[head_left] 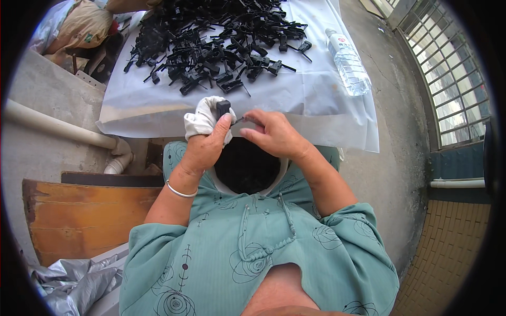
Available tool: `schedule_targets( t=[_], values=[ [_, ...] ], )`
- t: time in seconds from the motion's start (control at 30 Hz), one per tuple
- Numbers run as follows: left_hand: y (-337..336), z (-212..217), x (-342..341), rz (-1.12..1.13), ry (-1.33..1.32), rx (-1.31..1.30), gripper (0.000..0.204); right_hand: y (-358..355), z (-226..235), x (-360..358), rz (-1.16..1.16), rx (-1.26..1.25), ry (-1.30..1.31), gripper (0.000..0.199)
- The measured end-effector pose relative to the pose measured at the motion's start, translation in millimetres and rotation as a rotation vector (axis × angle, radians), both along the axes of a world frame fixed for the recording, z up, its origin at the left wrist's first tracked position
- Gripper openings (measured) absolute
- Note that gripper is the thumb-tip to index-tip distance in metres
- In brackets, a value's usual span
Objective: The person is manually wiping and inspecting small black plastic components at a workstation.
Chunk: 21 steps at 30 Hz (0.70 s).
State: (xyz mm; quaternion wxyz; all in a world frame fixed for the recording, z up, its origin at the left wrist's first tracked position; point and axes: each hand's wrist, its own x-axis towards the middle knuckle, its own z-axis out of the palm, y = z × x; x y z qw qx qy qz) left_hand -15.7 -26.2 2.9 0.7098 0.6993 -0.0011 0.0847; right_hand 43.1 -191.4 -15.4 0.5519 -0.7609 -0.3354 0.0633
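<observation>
By the bucket's (284, 170) far rim, your left hand (210, 146), white cloth (198, 123) about its fingers, grips a black part (223, 108); your right hand (275, 134), half-curled, pinches its thin stem (239, 120)

White-sheeted table (316, 102), heaped black parts (182, 31), clear bottle (349, 66) lying right

A heap of black parts (226, 45) blocks the far part of the worktop (311, 105). A clear bottle (348, 63) blocks the far right. There is room between them and along the near edge.
</observation>
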Motion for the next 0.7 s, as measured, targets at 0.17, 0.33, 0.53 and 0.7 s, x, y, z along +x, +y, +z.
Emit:
schedule_targets(
  t=[0.17,0.33,0.53,0.7],
  values=[
    [1.4,-3.3,0.1,-0.034,0.061,0.106,0.027,-2.9,1.1,5.9,0.032,0.094,-0.188,0.011],
    [1.9,2.2,-3.0,-0.103,0.132,-0.117,0.033,-10.3,1.2,9.0,0.046,0.007,-0.068,0.008],
    [-0.3,5.1,-7.9,-0.219,0.078,0.163,0.035,1.2,1.3,3.6,0.057,0.147,-0.099,0.009],
    [-1.5,4.2,-7.7,-0.159,-0.064,0.276,0.03,5.1,11.7,-1.6,0.086,0.124,0.141,0.011]
  ],
)
